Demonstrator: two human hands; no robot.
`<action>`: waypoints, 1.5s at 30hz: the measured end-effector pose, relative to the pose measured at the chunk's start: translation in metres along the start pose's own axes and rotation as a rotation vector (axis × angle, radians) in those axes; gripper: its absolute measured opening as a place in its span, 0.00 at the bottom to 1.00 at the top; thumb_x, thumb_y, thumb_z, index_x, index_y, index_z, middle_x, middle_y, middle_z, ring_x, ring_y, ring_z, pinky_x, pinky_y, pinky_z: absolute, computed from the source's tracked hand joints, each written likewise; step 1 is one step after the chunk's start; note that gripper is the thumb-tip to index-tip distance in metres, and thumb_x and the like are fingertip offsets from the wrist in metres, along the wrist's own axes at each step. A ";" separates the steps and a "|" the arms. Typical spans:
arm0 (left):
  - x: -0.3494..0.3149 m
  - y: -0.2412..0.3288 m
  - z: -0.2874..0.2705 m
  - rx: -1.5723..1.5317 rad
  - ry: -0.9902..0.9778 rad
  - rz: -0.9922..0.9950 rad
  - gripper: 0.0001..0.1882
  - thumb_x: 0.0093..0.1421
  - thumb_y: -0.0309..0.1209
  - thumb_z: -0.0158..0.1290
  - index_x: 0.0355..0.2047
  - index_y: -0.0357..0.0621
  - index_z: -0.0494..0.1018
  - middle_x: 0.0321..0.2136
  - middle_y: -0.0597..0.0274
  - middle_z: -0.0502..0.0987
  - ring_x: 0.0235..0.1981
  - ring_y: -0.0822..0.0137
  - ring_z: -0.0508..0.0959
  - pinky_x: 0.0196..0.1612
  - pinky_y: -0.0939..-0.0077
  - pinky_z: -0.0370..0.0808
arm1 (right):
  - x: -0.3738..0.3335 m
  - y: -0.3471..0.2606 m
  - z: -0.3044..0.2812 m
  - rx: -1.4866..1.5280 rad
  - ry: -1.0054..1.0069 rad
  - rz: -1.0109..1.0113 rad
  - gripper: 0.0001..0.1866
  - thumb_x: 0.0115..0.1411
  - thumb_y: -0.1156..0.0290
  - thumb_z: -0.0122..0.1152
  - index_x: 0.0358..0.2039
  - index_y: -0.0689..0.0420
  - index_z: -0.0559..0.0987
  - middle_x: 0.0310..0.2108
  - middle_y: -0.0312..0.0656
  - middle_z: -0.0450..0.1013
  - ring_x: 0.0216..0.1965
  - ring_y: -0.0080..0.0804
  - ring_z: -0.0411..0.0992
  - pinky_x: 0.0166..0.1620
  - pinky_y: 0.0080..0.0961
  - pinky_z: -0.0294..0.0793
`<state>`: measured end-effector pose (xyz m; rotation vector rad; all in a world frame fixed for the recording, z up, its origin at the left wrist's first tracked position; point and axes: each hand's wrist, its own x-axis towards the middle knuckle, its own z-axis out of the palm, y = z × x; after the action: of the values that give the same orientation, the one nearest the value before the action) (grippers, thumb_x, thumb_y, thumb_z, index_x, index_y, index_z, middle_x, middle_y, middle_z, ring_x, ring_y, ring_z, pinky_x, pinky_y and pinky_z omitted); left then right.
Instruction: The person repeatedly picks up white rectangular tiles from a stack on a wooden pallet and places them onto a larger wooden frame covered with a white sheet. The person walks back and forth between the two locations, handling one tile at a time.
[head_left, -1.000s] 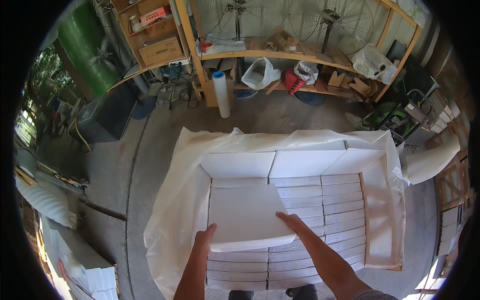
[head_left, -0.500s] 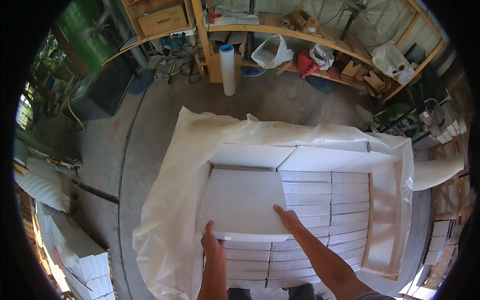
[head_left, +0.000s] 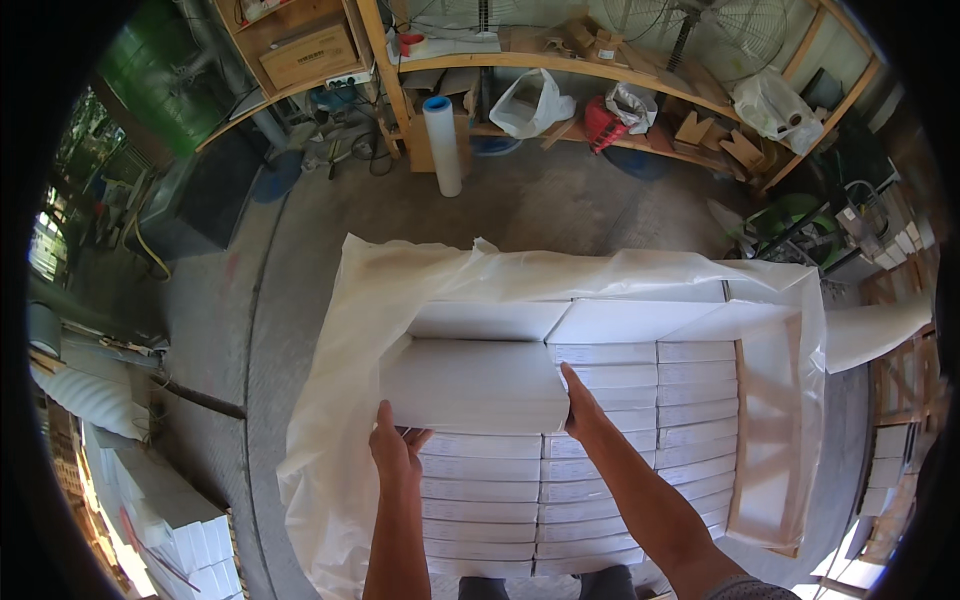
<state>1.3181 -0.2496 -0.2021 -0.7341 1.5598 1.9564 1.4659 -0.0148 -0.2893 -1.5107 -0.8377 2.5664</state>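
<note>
Between my two hands is a flat white box [head_left: 470,385], tilted over the back left part of a plastic-lined crate [head_left: 765,440]. My left hand [head_left: 398,440] grips its near left corner, thumb on top and fingers underneath. The right hand [head_left: 580,400] holds the box's right edge, thumb on top. Beneath and around it, rows of flat white boxes [head_left: 590,490] stand packed on edge. Larger white panels [head_left: 640,325] line the crate's back. Translucent plastic sheeting [head_left: 340,400] drapes over the crate's left and far walls.
A wrapped film roll [head_left: 442,150] with a blue end stands on the floor beyond the crate. Wooden shelving [head_left: 560,62] runs along the back, holding fans, bags and cardboard. Stacked white boxes [head_left: 190,550] are at lower left, and a dark cabinet [head_left: 200,205] stands at far left.
The held box has moved away from me toward the crate's back left, its near edge tipping. Both hands went with it, the right sliding along to its right edge. The view shifted slightly.
</note>
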 end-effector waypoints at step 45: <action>-0.006 -0.071 0.063 0.201 -0.302 0.030 0.52 0.58 0.63 0.37 0.63 0.30 0.33 0.61 0.35 0.48 0.53 0.47 0.67 0.50 0.54 0.70 | -0.352 0.326 -0.373 0.191 0.546 0.256 0.19 0.61 0.60 0.50 0.38 0.67 0.69 0.33 0.53 0.74 0.30 0.46 0.76 0.29 0.36 0.79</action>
<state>1.3663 -0.1750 -0.2348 -0.3182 1.5559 1.7998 2.0298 -0.2408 -0.3033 -2.2057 -0.3423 2.1046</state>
